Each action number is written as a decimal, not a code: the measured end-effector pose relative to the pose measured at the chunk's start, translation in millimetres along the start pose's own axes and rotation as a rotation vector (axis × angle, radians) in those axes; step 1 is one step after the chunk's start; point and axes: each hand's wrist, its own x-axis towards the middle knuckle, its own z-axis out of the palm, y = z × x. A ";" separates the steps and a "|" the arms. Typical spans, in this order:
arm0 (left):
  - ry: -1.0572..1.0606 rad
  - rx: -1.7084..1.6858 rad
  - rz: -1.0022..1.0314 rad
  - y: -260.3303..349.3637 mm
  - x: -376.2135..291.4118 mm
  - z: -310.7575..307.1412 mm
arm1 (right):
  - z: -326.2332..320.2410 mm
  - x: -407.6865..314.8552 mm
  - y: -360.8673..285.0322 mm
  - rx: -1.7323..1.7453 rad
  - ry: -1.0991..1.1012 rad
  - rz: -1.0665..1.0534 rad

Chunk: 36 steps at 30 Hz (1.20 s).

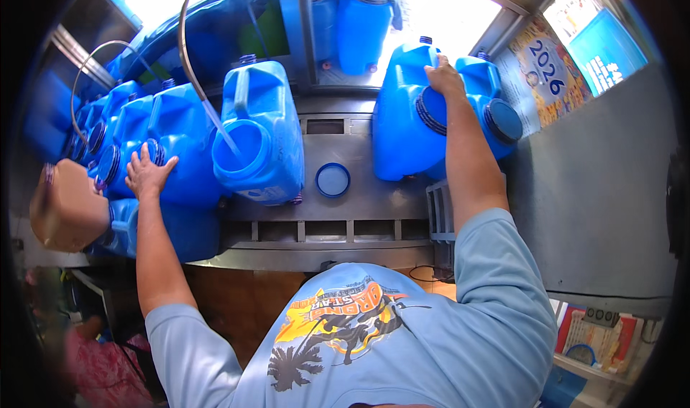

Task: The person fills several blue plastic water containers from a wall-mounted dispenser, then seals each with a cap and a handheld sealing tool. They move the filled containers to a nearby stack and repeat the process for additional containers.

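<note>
My left hand (146, 175) rests with spread fingers on the blue screw lid of a plastic water jug (186, 165), among several similar jugs on the left. At the right, my right hand (446, 78) is closed around the top handle of another blue jug (399, 138), whose wide lid is on. Between my hands stands a blue jug (280, 138) with its wide front mouth uncovered. A clear hose (215, 118) runs down into that mouth. Right of this jug, a round blue lid (332, 180) lies on the metal counter (372, 192).
A second lidded jug (504, 122) stands behind my right forearm, beside the grey wall (604, 192). A brown jug (70, 208) sits at far left. Another hose (74, 95) arches over the left jugs. Slots line the counter's front. A person in pink clothing (102, 365) is at lower left.
</note>
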 end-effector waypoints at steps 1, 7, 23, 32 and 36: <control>-0.029 -0.010 0.002 0.1 -0.4 -3.3 | 0.2 -0.3 -0.7 0.006 -0.006 0.014; -0.115 0.003 0.009 -0.2 -1.3 -14.2 | -7.6 -9.5 -8.3 0.031 -0.051 0.060; -0.093 -0.029 0.032 -5.0 -1.5 -12.3 | -22.9 -84.8 3.2 0.047 -0.043 -0.020; -0.094 -0.062 0.089 -8.3 -0.5 -13.6 | -20.5 -148.7 34.7 -0.038 0.049 -0.074; -0.149 -0.047 0.117 -11.4 1.7 -18.3 | -14.6 -150.0 39.0 -0.103 0.153 -0.161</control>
